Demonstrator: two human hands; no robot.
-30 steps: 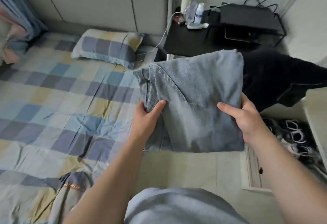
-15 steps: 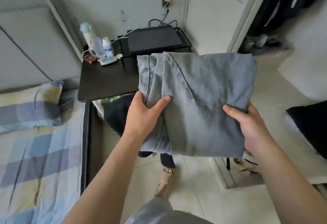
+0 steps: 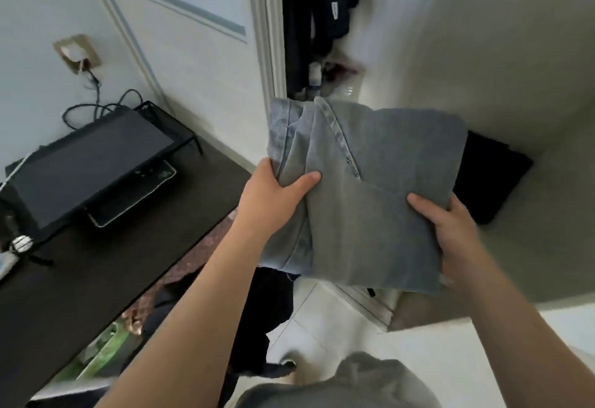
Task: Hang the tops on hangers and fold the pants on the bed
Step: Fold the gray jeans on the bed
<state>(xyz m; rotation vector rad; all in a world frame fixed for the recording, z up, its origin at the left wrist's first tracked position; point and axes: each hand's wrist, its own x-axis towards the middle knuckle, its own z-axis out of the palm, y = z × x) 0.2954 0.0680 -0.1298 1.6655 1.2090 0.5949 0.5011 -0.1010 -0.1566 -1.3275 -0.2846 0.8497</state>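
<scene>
folded jeans [image 3: 380,201] gripped between left hand [image 3: 273,195], right hand [image 3: 447,227]

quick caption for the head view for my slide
Left hand and right hand grip folded light-blue denim jeans in mid-air beside a dark brown desk.

One pair of jeans [image 3: 373,220], one desk [image 3: 96,282]

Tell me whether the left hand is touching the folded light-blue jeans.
Touching: head view shows the left hand gripping the folded light-blue jeans, thumb on top.
</scene>
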